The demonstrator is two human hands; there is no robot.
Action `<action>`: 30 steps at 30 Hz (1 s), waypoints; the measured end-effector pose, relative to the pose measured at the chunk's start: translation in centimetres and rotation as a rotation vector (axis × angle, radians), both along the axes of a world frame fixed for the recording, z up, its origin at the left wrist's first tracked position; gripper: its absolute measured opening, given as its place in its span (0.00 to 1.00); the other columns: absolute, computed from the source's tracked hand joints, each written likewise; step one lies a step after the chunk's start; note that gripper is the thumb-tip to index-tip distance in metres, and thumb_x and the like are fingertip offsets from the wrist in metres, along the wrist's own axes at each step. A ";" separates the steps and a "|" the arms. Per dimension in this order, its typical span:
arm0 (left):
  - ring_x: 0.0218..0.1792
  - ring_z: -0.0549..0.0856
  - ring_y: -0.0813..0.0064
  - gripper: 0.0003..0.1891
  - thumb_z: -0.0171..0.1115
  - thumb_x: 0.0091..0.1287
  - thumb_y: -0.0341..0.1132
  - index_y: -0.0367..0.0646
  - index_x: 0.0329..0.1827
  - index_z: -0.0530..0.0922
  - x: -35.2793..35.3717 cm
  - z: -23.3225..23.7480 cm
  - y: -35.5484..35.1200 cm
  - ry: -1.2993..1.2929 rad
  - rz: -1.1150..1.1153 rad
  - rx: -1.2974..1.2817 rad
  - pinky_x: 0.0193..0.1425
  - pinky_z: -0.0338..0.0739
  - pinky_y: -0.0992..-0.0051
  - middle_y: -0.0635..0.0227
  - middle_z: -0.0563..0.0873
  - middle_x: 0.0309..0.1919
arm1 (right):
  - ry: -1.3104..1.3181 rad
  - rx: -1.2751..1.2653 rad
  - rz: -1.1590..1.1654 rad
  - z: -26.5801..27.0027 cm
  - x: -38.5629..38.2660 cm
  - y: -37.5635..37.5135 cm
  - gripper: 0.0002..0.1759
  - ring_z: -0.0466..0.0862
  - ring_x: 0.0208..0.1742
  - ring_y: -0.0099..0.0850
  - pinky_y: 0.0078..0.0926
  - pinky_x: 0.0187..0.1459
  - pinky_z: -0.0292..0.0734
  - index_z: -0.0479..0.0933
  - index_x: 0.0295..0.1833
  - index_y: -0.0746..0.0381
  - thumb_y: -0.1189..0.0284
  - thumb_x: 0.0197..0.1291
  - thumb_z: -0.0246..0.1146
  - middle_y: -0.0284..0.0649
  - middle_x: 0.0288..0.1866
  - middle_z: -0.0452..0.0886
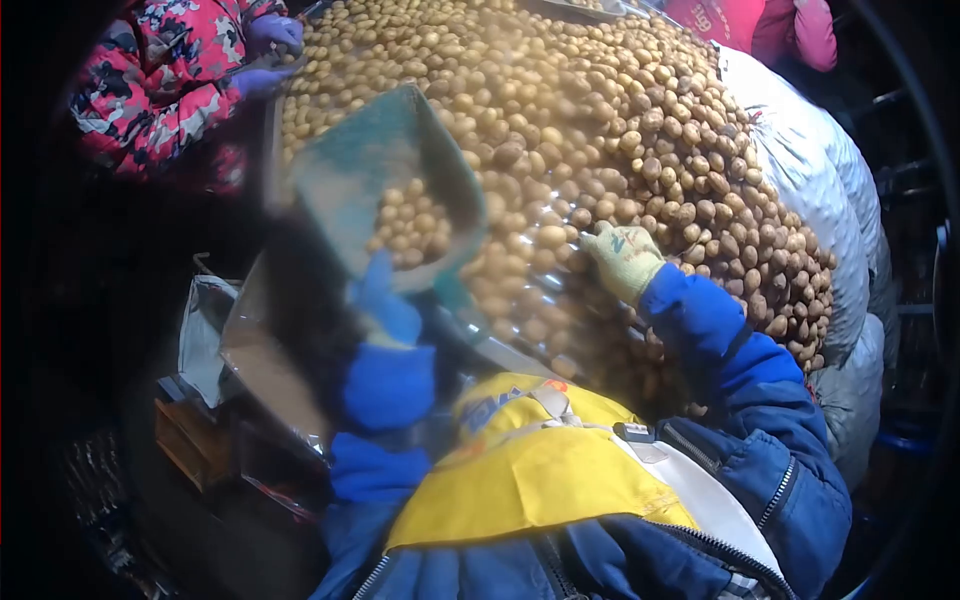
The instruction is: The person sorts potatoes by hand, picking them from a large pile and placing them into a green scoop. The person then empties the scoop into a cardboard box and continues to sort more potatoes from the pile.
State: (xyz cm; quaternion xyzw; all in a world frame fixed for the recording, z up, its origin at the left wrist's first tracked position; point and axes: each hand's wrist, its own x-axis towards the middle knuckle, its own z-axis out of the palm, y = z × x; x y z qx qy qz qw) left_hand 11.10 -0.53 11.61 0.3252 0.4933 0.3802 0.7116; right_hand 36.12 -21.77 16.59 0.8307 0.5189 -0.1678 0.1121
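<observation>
My left hand (385, 305), in a blue glove and smeared by motion, grips the near edge of a green scoop (345, 165). The thumb seems to lie inside the rim. Several small potatoes (412, 222) sit in the scoop, which is tilted above the left side of a big potato heap (560, 150). On the heap's near side is my right hand (625, 262), in a pale yellow glove with its fingers curled down. Its fingertips are partly hidden, and what they hold, if anything, cannot be seen. Shiny bars (545, 285) show among the potatoes left of that hand.
At upper left, a person in a patterned sleeve (160, 90) has purple-gloved hands (270, 40) by the heap. Another person in pink (735, 20) is at the far side. White sacks (820, 160) border the right. A brown box (190, 440) stands at lower left.
</observation>
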 end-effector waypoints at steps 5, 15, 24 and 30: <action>0.52 0.88 0.67 0.22 0.70 0.77 0.41 0.31 0.62 0.79 -0.1 -1.3 0.3 -0.051 0.045 -0.014 0.53 0.86 0.67 0.56 0.87 0.54 | 0.048 0.037 -0.120 2.1 -0.6 0.2 0.13 0.92 0.54 0.46 0.44 0.54 0.88 0.88 0.56 0.57 0.71 0.73 0.61 0.47 0.51 0.91; 0.58 0.89 0.61 0.23 0.63 0.81 0.38 0.31 0.71 0.77 -0.1 -1.5 0.2 0.006 -0.008 0.067 0.60 0.88 0.64 0.53 0.85 0.62 | 0.607 0.655 -0.219 8.5 -2.6 5.5 0.22 0.92 0.50 0.34 0.34 0.52 0.86 0.82 0.68 0.66 0.65 0.77 0.66 0.51 0.55 0.91; 0.59 0.89 0.61 0.23 0.62 0.81 0.37 0.29 0.71 0.78 -0.2 -2.2 0.4 -0.080 -0.020 0.052 0.61 0.88 0.63 0.52 0.86 0.63 | -0.036 -0.092 0.074 4.1 -2.0 -7.8 0.26 0.86 0.55 0.52 0.46 0.50 0.81 0.83 0.62 0.58 0.74 0.55 0.72 0.50 0.53 0.86; 0.57 0.90 0.62 0.23 0.64 0.79 0.36 0.29 0.70 0.78 0.1 0.1 -0.1 -0.068 -0.013 0.050 0.59 0.89 0.64 0.53 0.86 0.61 | -0.034 -0.003 0.187 1.8 -2.5 -9.1 0.24 0.84 0.54 0.50 0.50 0.49 0.79 0.80 0.59 0.57 0.71 0.55 0.70 0.46 0.53 0.82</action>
